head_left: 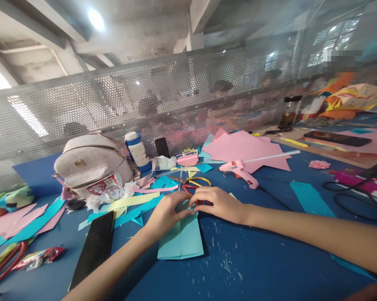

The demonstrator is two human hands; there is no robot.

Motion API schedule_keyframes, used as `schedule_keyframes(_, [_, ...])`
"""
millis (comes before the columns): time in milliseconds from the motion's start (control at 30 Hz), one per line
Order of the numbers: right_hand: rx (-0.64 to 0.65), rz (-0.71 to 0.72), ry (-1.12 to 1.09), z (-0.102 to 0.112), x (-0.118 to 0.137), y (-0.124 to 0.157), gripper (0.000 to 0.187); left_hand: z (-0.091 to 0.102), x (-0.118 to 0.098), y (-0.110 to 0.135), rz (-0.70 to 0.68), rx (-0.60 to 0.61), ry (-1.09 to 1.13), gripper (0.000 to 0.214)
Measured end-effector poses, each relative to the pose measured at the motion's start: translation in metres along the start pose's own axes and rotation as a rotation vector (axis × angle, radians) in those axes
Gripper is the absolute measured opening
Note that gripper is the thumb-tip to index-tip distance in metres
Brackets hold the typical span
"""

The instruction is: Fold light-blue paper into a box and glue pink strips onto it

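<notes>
Light-blue paper (182, 240), folded, is what's getting all the attention on this table (257, 263). From where I'm standing, with the head view to go by, it lies flat at the near end, right in front of the person, with a crease running down its middle. So some folding is done, I'd say. Far end looks unsettled: both hands are on it. Left hand (168, 209) is narrow, thumb and fingers pinching that end, and the right hand (218, 204) has its fingertips drawn together on the same end, right up against the left one. What fold sits under the fingers, I can't tell, they cover it.

No glue that I can see on the sheet, and the pink glue gun (240, 170) just lies off to the right with nobody holding it. Same with the scissors (185, 181), just beyond the hands. Blue scraps (132, 214) sit left of the sheet, near a black phone (94, 246). My guess is it's partway there, but how many folds are left is anyone's call.
</notes>
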State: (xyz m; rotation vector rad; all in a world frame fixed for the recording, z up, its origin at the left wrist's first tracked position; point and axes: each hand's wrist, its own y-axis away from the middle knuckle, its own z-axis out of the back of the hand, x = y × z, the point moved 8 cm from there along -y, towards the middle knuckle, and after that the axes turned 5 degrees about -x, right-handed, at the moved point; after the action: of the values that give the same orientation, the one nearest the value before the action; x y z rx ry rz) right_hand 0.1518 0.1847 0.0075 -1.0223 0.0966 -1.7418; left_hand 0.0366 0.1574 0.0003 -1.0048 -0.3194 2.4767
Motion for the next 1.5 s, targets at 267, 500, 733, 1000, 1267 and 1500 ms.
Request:
schedule_keyframes(267, [0.001,-0.034,-0.026,0.001,-0.002,0.002,0.002,0.010,0.004,-0.001,0.051,-0.122,0.126,0.011])
schedule_keyframes(500, [-0.038,-0.244,-0.263,-0.006,-0.016,0.002,0.020,0.025,-0.007,-0.001,0.062,-0.261,0.169,0.015])
schedule_keyframes(733, [0.171,-0.407,-0.606,-0.035,-0.004,0.008,0.026,0.027,-0.044,0.006,-0.068,-0.267,0.160,0.011])
schedule_keyframes(1000, [-0.020,-0.472,-0.717,-0.018,-0.011,0.003,0.028,0.024,-0.037,0.005,0.014,-0.283,0.288,0.013])
schedule_keyframes(1267, [-0.300,-0.442,-0.717,0.020,-0.036,-0.006,0.031,0.026,-0.008,-0.002,0.065,-0.224,0.159,0.012])
schedule_keyframes(1500, [-0.395,-0.426,-0.712,0.036,-0.038,-0.007,0.027,-0.002,0.012,0.003,0.074,-0.046,-0.049,0.073])
